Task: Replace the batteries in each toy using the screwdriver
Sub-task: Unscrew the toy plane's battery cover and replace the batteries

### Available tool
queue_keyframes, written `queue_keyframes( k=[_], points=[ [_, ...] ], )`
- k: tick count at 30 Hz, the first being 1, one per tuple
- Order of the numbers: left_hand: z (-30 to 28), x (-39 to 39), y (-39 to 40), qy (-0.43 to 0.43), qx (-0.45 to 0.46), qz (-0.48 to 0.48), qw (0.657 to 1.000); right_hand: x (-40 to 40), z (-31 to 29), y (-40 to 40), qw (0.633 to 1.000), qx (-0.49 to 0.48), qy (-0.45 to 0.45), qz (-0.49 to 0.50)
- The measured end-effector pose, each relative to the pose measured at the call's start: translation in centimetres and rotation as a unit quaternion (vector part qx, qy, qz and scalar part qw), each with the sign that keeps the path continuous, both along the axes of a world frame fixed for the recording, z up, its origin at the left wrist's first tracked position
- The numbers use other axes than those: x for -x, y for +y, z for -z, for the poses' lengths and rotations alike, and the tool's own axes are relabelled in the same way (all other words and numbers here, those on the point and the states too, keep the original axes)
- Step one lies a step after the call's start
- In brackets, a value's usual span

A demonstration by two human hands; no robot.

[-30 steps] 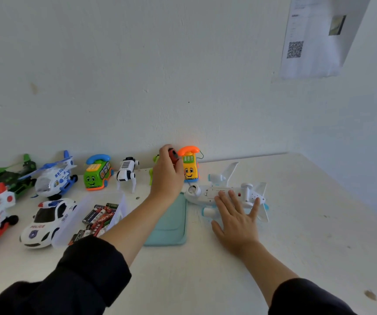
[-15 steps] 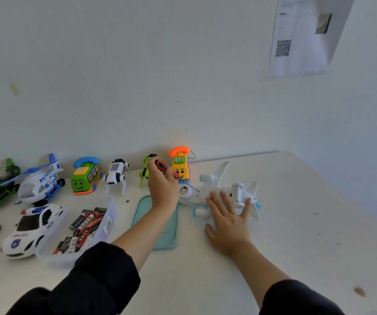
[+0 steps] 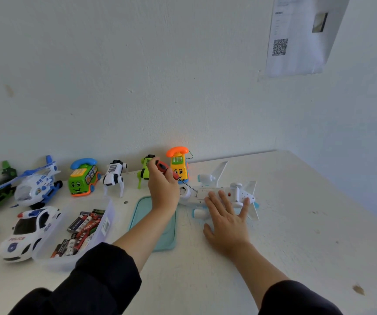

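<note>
A white toy airplane (image 3: 208,192) lies belly up on the white table (image 3: 296,223). My right hand (image 3: 227,221) presses flat on its near side with fingers spread. My left hand (image 3: 163,189) grips a red-handled screwdriver (image 3: 166,169), whose thin metal tip touches the plane's underside by the battery cover. A clear box (image 3: 105,214) holding several batteries (image 3: 80,230) sits to the left.
Along the wall stand a yellow phone toy (image 3: 178,164), a green robot dog (image 3: 145,169), a white robot dog (image 3: 113,176), a green bus phone (image 3: 82,178) and helicopters (image 3: 36,185). A police car (image 3: 26,230) and a teal lid (image 3: 162,235) lie nearer.
My left hand has brought the screwdriver down from beside the yellow phone so its tip meets the plane's underside. My right hand stays flat on the plane.
</note>
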State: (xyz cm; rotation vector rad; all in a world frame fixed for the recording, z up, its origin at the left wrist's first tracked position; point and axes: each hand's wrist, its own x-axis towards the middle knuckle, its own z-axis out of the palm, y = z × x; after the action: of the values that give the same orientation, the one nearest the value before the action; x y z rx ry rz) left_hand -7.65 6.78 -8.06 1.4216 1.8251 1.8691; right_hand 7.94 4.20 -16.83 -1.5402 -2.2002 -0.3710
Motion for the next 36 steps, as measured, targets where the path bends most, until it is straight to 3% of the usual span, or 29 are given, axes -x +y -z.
queue_keyframes(
  k=[31,33,36],
  points=[
    [-0.08,-0.26,-0.2,0.012,-0.003,0.001,1.0,-0.07,0.04,-0.07,1.0,0.002,0.007,-0.003],
    [-0.08,-0.22,-0.29,0.035,-0.017,0.006,0.999,-0.08,0.05,-0.07,1.0,0.003,0.006,-0.003],
    [-0.53,0.08,-0.72,0.138,-0.063,0.044,0.987,-0.08,0.05,0.01,1.0,0.005,0.006,-0.005]
  ],
)
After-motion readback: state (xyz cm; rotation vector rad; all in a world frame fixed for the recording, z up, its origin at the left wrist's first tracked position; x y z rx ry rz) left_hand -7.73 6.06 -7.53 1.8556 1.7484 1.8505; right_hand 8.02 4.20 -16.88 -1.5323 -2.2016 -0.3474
